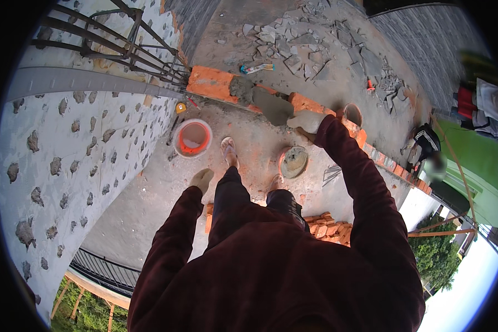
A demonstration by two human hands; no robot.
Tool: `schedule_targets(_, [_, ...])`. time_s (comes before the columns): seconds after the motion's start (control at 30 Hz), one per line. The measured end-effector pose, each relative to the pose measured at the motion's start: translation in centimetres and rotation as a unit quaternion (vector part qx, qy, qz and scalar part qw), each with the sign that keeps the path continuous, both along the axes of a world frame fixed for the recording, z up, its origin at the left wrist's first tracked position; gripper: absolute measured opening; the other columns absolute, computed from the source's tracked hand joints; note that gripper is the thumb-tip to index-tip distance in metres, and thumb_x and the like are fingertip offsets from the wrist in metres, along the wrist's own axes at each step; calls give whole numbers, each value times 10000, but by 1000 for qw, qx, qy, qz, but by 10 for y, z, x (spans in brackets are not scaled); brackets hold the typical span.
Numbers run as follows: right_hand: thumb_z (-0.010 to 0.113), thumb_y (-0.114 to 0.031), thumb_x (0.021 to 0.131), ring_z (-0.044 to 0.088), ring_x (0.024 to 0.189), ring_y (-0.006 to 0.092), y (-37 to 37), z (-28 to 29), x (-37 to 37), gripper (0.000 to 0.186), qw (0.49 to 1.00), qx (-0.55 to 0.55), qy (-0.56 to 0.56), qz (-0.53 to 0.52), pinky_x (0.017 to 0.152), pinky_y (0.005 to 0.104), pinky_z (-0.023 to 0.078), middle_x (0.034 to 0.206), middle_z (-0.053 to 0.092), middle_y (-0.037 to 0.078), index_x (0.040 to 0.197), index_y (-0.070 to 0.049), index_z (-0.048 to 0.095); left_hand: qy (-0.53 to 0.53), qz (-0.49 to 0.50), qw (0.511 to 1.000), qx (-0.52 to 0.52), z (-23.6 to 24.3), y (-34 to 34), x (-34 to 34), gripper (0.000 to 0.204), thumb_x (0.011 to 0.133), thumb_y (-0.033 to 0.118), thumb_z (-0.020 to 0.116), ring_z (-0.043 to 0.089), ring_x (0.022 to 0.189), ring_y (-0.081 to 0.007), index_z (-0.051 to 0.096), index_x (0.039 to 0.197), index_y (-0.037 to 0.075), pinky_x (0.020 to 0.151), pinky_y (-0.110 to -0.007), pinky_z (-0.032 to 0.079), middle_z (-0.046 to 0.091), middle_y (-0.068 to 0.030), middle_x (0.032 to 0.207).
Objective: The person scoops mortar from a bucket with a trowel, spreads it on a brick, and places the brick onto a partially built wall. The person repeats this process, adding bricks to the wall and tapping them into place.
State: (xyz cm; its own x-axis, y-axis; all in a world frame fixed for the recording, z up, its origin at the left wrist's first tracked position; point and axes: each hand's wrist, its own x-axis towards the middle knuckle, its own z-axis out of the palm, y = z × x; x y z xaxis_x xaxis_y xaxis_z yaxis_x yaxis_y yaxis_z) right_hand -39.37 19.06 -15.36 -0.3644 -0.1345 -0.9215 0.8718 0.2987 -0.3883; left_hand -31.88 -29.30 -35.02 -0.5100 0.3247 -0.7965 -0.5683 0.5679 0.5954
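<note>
far l., a rebar cage (126, 52) rose by the l. end of the low brick wall (209, 82), cut off at the lens rim. red tub (191, 149) sat nearside of the wall, contents hard to make out. l. hand (202, 180) hung well apart from the wall, nothing seen in it; fingers blurred, can't tell if spread or curled. mortar (241, 88) lay atop the wall; the trowel (274, 108) was over the wall just r. of that, handle hidden in the r. hand (306, 121), which gripped it, fingers mostly unseen. brick pile (330, 228), well nearside of the wall, was partly hidden by the body. bucket (352, 114) stood beyond the wall, part-covered by the r. sleeve (343, 141).
</note>
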Motion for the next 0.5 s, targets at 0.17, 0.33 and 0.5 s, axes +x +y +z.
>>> schedule_targets(0.17, [586,-361,983,503,451,157,5,48,12,280,996,39,58,47,389,339,417,640,542,19,960,-82,562,6,-18,1000,-14,-3,-2,4,579,978,421,653,604,1291,-264,622,1373,-1,1102,-376,441,668,-175,1353])
schedule_targets(0.33, [609,-291,973,508,437,135,10,59,52,264,979,82,180,54,365,322,413,694,541,22,1072,-49,579,-24,-97,994,-39,0,0,32,583,997,407,642,600,1278,-238,596,1399,-12,1098,-368,439,658,-165,1367])
schedule_targets(0.5, [616,-209,958,554,485,110,9,159,154,287,985,145,78,-47,401,286,454,760,541,19,1154,-4,568,-96,-141,985,-32,46,7,67,673,992,459,626,532,1368,-276,537,1447,-29,1157,-375,385,585,-193,1451])
